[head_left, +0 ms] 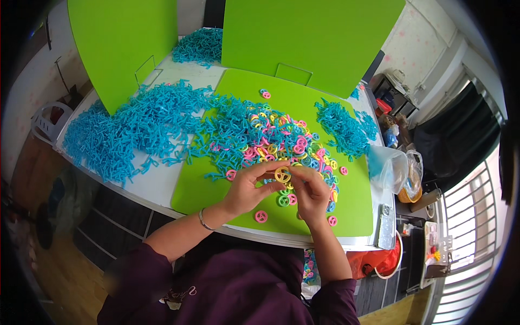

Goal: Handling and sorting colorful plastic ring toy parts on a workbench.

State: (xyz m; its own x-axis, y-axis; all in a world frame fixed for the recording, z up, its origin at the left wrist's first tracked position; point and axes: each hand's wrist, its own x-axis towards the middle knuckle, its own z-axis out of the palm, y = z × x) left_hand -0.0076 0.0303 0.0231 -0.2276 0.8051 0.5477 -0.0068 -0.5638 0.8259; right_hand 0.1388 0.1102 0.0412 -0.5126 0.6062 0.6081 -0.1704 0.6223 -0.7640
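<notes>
Evenly steady the yellow wheel [282, 174], left hand [252, 187] and right hand [311, 190] pinched almost closed on its rim.

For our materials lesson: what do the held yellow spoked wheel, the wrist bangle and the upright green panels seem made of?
Yellow spoked wheel: probably smooth moulded plastic, given its even colour.
Wrist bangle: likely polished metal, from its silvery sheen.
Green panels: perhaps plastic or coated board; their flat, even, matte colour leaves this open.

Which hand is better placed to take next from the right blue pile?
Probably the right hand: it is nearer the blue pile than the left hand, though both are at the yellow wheel.
</notes>
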